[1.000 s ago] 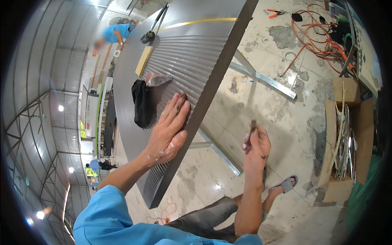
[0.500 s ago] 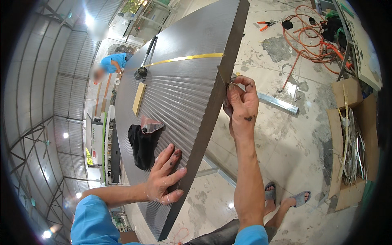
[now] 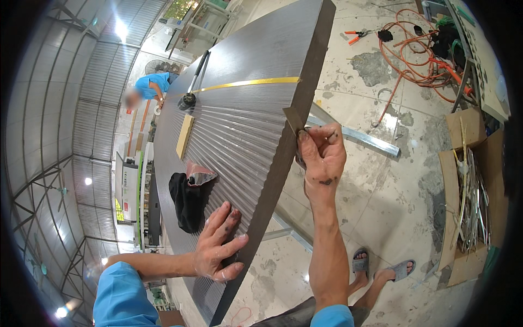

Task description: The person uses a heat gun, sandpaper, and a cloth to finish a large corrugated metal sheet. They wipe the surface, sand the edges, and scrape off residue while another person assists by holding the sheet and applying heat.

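Along the near right edge of one long, dark ribbed panel, a small flat piece of sandpaper-like sheet is being pinched in the right hand, the thumb and fingers closed on it and pressing it against the panel's side face. The left hand is being laid flat on the ribbed top, near the person and to the left of the right hand, with its fingers spread and nothing held in it. The two hands are being kept well apart, the panel's edge running between them.

On the panel, four loose things are being carried: one black cloth just beyond the left hand, one crumpled clear wrapper touching the cloth, one pale wooden block farther off, and one black round tool at the far end. One yellow strip is being shown across the panel's far part.

At the far left, one other person in a blue shirt is bending beside the panel. On the concrete floor to the right, one metal rail is lying near the right hand, one tangle of orange cable is lying far right, and one pair of orange-handled pliers is lying beside it. One open cardboard box holding thin strips is standing at the right. Two sandalled feet are being seen below the right forearm.
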Demonstrator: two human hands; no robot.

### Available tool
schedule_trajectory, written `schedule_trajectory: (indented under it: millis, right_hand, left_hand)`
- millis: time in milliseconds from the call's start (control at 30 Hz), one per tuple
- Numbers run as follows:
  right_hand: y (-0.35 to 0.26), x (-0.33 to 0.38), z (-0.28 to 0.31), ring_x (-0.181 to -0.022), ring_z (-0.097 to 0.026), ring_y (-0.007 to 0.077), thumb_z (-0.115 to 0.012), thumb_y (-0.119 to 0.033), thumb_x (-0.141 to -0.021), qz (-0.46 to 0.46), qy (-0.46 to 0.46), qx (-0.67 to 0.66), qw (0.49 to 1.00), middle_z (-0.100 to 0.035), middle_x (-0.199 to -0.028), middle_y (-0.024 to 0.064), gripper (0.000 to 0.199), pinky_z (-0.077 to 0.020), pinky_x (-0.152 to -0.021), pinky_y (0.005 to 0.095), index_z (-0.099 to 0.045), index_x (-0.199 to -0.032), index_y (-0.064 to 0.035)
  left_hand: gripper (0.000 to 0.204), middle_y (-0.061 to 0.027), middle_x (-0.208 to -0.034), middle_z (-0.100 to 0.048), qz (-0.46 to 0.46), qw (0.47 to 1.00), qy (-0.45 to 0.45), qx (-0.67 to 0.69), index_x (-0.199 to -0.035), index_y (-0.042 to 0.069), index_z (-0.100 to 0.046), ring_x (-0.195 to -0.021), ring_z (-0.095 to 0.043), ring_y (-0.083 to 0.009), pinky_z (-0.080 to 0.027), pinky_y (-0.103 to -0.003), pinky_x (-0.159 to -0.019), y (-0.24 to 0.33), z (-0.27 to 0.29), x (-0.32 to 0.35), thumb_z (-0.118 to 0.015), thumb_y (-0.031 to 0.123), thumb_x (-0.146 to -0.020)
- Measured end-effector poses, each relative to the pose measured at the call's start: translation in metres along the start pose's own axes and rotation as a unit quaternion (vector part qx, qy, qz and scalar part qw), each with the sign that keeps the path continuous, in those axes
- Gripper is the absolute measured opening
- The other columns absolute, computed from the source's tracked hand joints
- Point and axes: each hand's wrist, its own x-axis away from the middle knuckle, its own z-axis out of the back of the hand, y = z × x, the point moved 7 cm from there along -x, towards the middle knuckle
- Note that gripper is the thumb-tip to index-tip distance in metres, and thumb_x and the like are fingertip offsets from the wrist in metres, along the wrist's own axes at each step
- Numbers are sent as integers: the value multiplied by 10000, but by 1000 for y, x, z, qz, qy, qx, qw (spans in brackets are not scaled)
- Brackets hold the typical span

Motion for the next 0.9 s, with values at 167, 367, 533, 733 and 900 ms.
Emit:
schedule_trajectory:
  millis: [167, 367, 533, 733, 900]
  right_hand:
    - [-1, 4, 1, -641, -496, 19, -727, -136, -957, 9, 11, -11, 1000, -606, -721, -11, 189, -392, -570, 177, -571, -904, -44]
    - [3, 11, 3, -643, -471, 17, -717, -114, -962, 4, -8, 1, 1000, -579, -720, -27, 187, -372, -566, 181, -557, -889, -53]
    - [4, 35, 4, -660, -477, 17, -722, -122, -960, -24, -17, 5, 1000, -584, -742, -30, 195, -383, -582, 181, -553, -889, -58]
    - [-7, 29, 0, -646, -453, 9, -727, -147, -960, -49, 6, 32, 998, -591, -739, -29, 192, -354, -569, 182, -566, -975, -44]
    - [-2, -11, -4, -625, -420, 4, -734, -174, -957, -38, 29, -22, 999, -572, -712, -31, 210, -307, -544, 190, -575, -983, -39]
  left_hand:
    - [659, -233, -1625, -307, 1, 1000, 0, 0, -1484, 149, -534, -1522, -219, -459, -201, -601, -1174, 0, -1, 0, -596, 373, -868]
    - [656, -242, -1621, -309, 3, 1000, -6, -6, -1486, 152, -532, -1518, -223, -466, -195, -609, -1174, 0, 0, 0, -595, 384, -876]
    - [657, -247, -1619, -310, 0, 1000, -5, -3, -1485, 144, -531, -1519, -222, -465, -191, -606, -1178, 0, 1, 0, -597, 381, -876]
    - [661, -247, -1616, -317, 9, 1000, -11, 0, -1483, 141, -532, -1522, -220, -459, -189, -596, -1184, -1, 1, 1, -607, 380, -872]
    - [644, -251, -1606, -334, 8, 1000, -8, -6, -1466, 133, -551, -1518, -231, -459, -205, -587, -1184, 1, 2, 0, -607, 384, -876]
